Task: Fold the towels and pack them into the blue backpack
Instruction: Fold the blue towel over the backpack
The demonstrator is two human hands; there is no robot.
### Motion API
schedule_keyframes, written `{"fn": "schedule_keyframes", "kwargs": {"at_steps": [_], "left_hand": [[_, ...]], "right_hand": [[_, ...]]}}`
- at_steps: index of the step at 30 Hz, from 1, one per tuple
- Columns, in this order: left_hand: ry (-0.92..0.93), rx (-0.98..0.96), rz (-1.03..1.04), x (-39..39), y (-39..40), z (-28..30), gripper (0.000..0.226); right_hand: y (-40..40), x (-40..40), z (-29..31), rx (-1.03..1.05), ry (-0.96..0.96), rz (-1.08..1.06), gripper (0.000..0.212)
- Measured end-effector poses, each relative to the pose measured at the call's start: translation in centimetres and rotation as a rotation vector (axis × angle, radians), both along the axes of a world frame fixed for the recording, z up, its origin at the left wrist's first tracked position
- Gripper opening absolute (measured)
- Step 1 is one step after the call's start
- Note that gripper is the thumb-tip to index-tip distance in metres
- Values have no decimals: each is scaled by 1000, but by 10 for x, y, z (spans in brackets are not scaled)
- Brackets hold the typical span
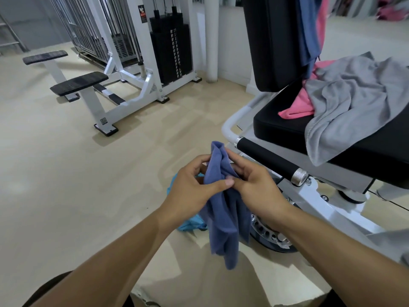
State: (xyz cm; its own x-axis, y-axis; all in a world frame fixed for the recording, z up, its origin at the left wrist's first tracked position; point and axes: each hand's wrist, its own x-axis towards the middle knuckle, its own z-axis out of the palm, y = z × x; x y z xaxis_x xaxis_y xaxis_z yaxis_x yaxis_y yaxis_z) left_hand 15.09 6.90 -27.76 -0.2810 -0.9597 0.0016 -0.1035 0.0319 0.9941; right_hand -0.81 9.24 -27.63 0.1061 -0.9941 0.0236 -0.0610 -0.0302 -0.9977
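1. The left hand (192, 185) and the right hand (254, 185) are close together in front of the person, and both hold one blue towel (223, 209). The left thumb lies across the cloth and pinches it; the right fingers are curled on the other side of it.
2. The upper part of the towel is bunched between the hands and the rest hangs down freely. I think the hands hold it like this to find an edge or a corner, so that the cloth can be spread before folding. It is not yet folded.
3. Under the hands, on the floor (66, 173), there is a piece of bright blue material (190, 224). This may be the blue backpack, but most of it is hidden, so I cannot say if it is open.
4. More towels wait on the right: a grey towel (354, 103) lies crumpled over the black seat (283, 125) of a gym machine, and a pink towel (296, 107) is partly under it. Dark blue and pink cloth (309, 25) hangs over the black backrest (272, 41).
5. By my judgement the task is in an early stage, because these towels are still unfolded.
6. The room is a gym with a smooth beige floor. At the left stands a white machine (132, 80) with black pads and a black weight stack (172, 52).
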Motion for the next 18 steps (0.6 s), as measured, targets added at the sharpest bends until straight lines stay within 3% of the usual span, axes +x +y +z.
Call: {"fn": "schedule_keyframes", "kwargs": {"at_steps": [4,7,10,14,18], "left_hand": [[-45,-58,30,1,-1,2,51],[-25,-15,76,1,-3,-2,42],[43,39,138,0,-5,-6,28],[68,52,175,0,-6,-6,21],[190,130,256,5,-14,-6,15]], "right_hand": [[-1,-1,0,37,-102,96,60],[-4,-5,-5,101,-152,120,52],[-5,-5,-9,99,-45,141,56],[-6,0,-15,1,23,-4,54],[-10,-1,-22,190,28,-29,28]]}}
